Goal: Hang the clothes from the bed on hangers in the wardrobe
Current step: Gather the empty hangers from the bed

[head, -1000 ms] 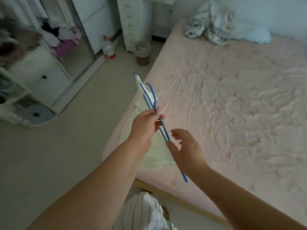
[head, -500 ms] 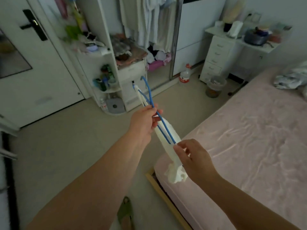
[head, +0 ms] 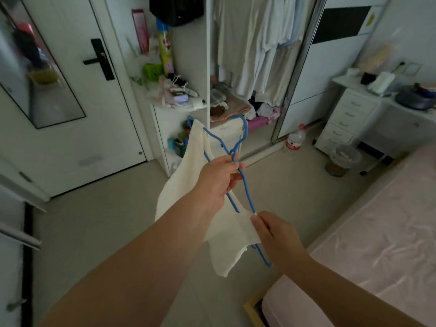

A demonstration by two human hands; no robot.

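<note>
Fingers [head: 232, 162] of the outstretched left hand [head: 215, 182] grip the hanger [head: 245, 185]; right hand [head: 276, 237] pinches the garment [head: 226, 232].

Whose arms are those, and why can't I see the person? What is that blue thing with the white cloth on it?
The camera sits on the person's head and looks down, so you see only their two arms. The left hand holds a blue hanger near its hook. A white top hangs on it. The right hand pinches the top's edge at the hanger's near end. Ahead is the open wardrobe with pale clothes hanging inside. The pink bed is on the right, and a white door on the left.
</note>
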